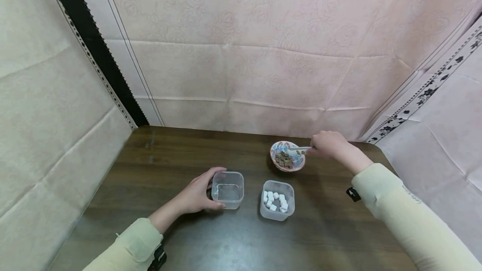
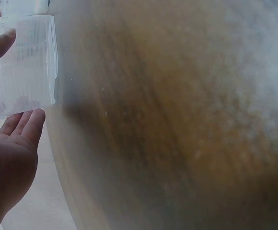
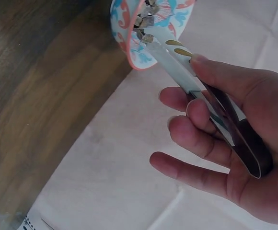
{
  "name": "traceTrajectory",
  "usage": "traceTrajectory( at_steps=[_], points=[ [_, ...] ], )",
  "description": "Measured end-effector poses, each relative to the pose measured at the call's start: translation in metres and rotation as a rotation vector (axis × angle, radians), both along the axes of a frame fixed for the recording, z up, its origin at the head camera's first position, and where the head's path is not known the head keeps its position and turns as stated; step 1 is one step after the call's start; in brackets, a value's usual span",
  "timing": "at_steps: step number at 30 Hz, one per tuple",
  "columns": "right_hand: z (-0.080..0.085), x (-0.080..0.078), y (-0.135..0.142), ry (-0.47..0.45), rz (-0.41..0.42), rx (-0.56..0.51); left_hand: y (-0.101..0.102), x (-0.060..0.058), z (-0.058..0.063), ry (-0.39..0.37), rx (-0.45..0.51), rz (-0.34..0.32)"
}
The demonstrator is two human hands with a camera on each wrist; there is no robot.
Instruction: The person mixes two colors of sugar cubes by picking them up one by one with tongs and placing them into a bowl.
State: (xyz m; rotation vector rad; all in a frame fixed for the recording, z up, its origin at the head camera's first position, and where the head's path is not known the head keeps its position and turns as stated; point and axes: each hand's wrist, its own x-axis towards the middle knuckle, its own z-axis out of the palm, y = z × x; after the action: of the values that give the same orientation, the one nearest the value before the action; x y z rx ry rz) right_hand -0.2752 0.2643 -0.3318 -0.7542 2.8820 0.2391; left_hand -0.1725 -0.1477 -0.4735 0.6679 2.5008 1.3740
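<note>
My left hand (image 1: pixel 196 195) holds a clear plastic container (image 1: pixel 229 193) from its left side, thumb on the near wall and fingers at the far one. In the left wrist view the container (image 2: pixel 31 72) looks empty. My right hand (image 1: pixel 327 143) grips a pair of tongs (image 1: pixel 301 148), dark at the bend and pale toward the tips. Thumb and fingers (image 3: pixel 196 134) press the two arms of the tongs (image 3: pixel 239 139) close together. Their tips reach into a patterned bowl (image 1: pixel 272 156) among small brown cubes (image 1: pixel 283 160).
A second plastic container (image 1: pixel 277 217) with several white cubes (image 1: pixel 272 198) stands in front of the bowl, right of the held container. Pale cloth (image 1: pixel 241 78) hangs behind the dark wooden table (image 1: pixel 180 149) and along both sides.
</note>
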Motion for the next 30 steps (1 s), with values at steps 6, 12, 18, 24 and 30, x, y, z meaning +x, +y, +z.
traceTrajectory(
  at_steps=[6,12,18,24,30],
  points=[
    [-0.006,-0.003,-0.001,0.026,-0.004,0.025,0.000,0.001,0.000,0.001,0.003,-0.001],
    [-0.005,-0.003,-0.004,0.025,-0.009,0.040,-0.001,0.000,0.000,0.006,0.005,-0.009],
    [0.000,-0.001,-0.004,0.011,-0.023,0.026,-0.002,-0.001,0.000,0.016,-0.013,-0.024],
    [0.011,0.011,-0.005,-0.001,-0.034,-0.018,-0.005,-0.001,0.004,0.018,-0.041,-0.026],
    [0.023,0.025,-0.004,0.006,-0.001,-0.034,-0.009,0.000,0.020,0.106,-0.100,-0.026]
  ],
)
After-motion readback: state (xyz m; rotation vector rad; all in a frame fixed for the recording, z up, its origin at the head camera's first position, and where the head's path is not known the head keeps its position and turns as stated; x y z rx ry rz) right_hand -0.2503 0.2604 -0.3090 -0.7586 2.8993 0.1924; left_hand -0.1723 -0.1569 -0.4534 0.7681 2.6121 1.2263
